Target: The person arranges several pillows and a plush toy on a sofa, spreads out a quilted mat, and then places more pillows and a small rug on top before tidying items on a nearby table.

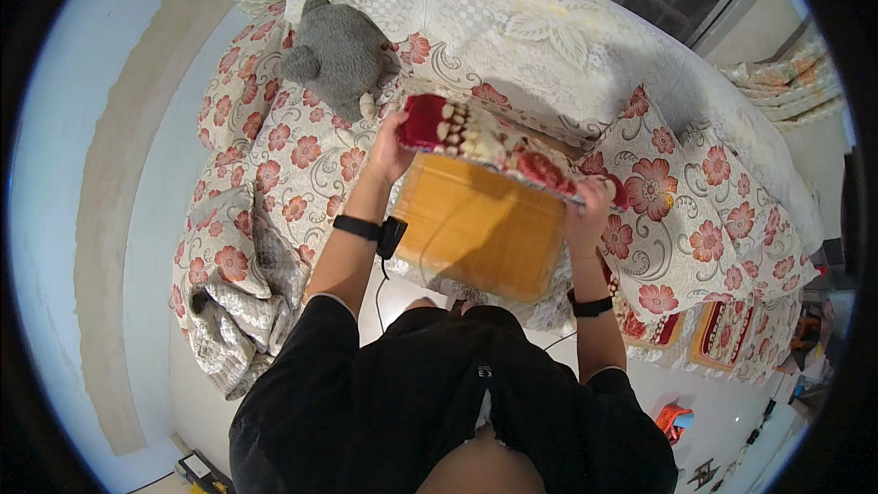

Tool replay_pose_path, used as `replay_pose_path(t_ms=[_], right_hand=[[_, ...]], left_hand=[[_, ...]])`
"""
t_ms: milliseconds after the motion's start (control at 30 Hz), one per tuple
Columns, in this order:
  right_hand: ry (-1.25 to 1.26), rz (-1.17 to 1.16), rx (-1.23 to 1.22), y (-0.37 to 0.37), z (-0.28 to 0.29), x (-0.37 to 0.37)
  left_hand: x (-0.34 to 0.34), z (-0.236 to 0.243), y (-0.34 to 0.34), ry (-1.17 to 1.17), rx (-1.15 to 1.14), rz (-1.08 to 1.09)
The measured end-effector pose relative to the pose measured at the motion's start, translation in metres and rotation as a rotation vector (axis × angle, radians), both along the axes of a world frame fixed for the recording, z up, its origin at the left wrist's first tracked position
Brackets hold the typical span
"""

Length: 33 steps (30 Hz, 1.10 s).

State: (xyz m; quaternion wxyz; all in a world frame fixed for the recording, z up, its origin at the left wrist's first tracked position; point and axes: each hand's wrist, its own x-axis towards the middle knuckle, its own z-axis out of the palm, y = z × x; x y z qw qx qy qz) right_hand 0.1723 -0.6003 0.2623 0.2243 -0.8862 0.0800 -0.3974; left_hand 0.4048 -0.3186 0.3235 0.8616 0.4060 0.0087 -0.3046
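My left hand (393, 144) grips the left end of a red and cream plush seat pad (494, 148) with a rose pattern. The pad's right end is held by my right hand (592, 210). Held lengthwise between both hands, it hangs above the far edge of a yellow-brown wooden board (480, 224) with rounded corners. The board lies flat on the floral sofa seat just before me. Part of its far edge is hidden by the pad.
A grey plush toy (338, 55) leans at the back left of the sofa. Floral cushions (649, 192) stand at the right, with more patterned pads (722, 334) beyond. A crumpled quilted cloth (242, 329) hangs at the left. An orange object (672, 421) is on the floor.
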Motion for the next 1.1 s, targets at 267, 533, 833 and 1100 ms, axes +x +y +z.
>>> replay_pose_path(t_ms=[267, 533, 833, 1100], right_hand=[[1.276, 0.318, 0.15, 0.166, -0.127, -0.104], [1.113, 0.06, 0.524, 0.134, -0.177, -0.155], [0.651, -0.286, 0.519, -0.038, -0.152, -0.135], [0.294, -0.626, -0.027, -0.286, -0.058, -0.096]], left_hand=[[-0.104, -0.208, 0.195, 0.323, 0.699, -0.022], [-0.237, -0.246, 0.286, 0.515, 0.714, 0.049], [-0.226, -0.17, 0.172, 0.269, 0.8, -0.067], [-0.188, -0.121, -0.061, 0.012, 0.679, -0.281]])
